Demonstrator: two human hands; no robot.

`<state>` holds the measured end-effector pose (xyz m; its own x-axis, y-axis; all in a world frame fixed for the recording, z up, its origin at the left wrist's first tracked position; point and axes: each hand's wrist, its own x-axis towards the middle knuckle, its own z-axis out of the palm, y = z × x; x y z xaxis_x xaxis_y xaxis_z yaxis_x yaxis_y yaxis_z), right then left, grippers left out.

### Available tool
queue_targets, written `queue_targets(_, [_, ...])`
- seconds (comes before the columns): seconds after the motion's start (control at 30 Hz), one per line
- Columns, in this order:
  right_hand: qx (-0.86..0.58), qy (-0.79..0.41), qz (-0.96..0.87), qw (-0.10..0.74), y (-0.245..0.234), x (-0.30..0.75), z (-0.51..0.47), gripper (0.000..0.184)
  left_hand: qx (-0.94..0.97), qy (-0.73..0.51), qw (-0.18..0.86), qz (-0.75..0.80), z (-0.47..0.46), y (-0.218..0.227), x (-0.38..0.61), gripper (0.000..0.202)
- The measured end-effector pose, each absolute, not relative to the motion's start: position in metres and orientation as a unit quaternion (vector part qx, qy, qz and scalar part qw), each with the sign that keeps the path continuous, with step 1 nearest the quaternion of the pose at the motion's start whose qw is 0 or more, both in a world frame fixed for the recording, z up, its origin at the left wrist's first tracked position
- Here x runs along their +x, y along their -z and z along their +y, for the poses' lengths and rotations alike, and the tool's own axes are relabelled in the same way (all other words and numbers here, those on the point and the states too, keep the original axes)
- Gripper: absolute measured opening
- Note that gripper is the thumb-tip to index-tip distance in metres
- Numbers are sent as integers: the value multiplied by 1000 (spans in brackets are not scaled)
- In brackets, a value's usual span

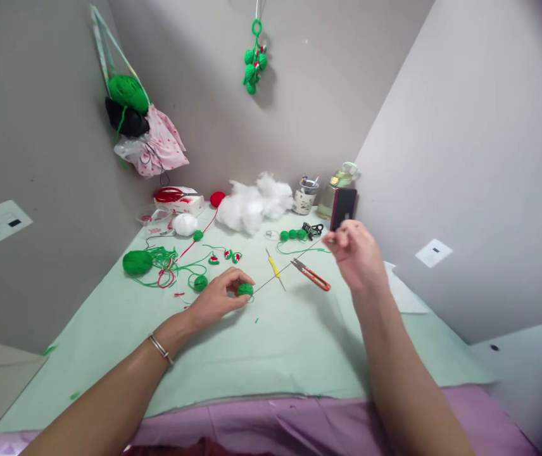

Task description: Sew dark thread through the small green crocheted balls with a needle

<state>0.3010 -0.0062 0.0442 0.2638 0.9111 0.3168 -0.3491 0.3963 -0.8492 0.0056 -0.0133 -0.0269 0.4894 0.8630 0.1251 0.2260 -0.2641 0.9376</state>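
Between the thumb and fingers of my left hand [221, 292] is a small green crocheted ball [245, 289], held just above the table. A thin dark thread [271, 279] runs taut from the ball up to my right hand [354, 250]. That hand is raised on the right with its fingertips pinched together; whether a needle is in them is too small to tell. Below the thread lie a yellow-handled crochet hook [273, 266] and orange thread snips [313, 275]. Another green ball [200, 283] rests just left of my left hand.
Green yarn [138, 262] lies tangled at left. White stuffing [254, 206] is heaped at the back, beside a pen cup [305, 197], a bottle [328, 196] and a phone [344, 209]. Small red-and-green pieces [228, 254] and joined green balls [293, 234] lie mid-table. Bags [164, 142] hang left.
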Motion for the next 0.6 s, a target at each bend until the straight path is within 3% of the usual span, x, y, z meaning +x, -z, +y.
queue_targets(0.1, [-346,-324,-340,812,-40,332,4,29,715,-320,498,372,-13,23,5,19])
queue_targets(0.23, [-383,-287,-336,811,-35,329,7,25,682,-305,570,341,-12,18,4,24])
queue_targets(0.37, [-405,-341,-454,717,-33,292,-3,15,634,-343,612,325,-7,18,-3,38])
queue_targets(0.47, [-424,-360,-580,596,-31,262,-18,13,604,-377,621,329,-5,17,-5,36])
queue_targets(0.6, [-419,-202,-753,466,-25,231,-38,11,588,-400,624,323,-7,12,-4,32])
